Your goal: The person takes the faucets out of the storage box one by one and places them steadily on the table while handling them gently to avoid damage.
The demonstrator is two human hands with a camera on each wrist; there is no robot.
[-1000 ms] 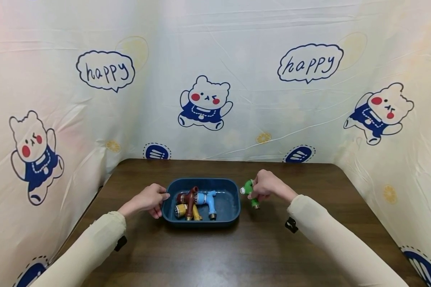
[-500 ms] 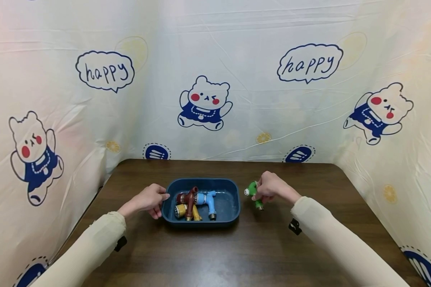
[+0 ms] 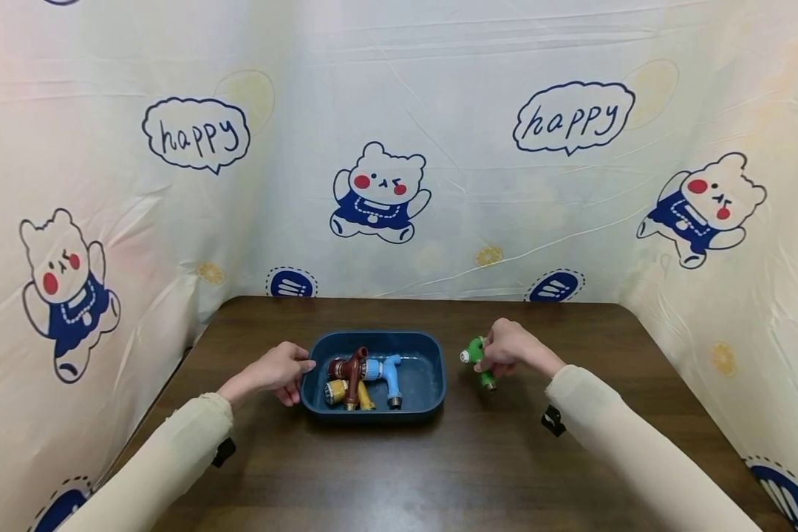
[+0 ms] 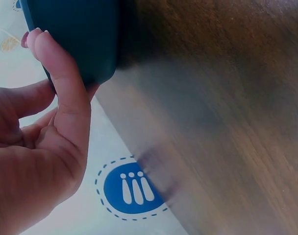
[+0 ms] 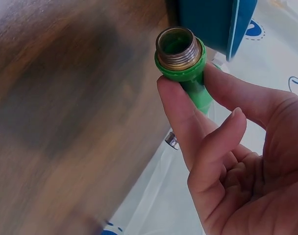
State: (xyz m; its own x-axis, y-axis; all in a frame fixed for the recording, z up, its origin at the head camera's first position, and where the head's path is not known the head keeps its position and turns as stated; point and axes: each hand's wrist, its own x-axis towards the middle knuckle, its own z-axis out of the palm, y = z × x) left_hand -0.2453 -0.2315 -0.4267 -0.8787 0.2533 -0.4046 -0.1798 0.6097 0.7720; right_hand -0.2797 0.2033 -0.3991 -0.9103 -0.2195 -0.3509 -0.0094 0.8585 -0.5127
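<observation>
A dark blue tray point(image 3: 420, 411) stands mid-table, and my left hand point(image 3: 275, 372) grips its left end between thumb and fingers. Three plastic taps lie in the left and middle of it: a brown tap point(image 3: 353, 375) over a yellow tap point(image 3: 364, 399), with a light blue tap point(image 3: 391, 378) beside them. Right of the tray, my right hand point(image 3: 513, 347) pinches a green tap point(image 3: 476, 349) by its body. The right wrist view shows its threaded brass end point(image 5: 181, 55) facing the camera, with thumb and fingers around the green part just behind it.
Under everything is a dark brown wooden table point(image 3: 399, 473). A pale cloth curtain point(image 3: 465, 185) printed with cartoon bears surrounds its back and sides.
My right hand has shifted a little to the right, away from the tray, carrying the green tap. The left hand, the tray and the taps inside stay where they were.
</observation>
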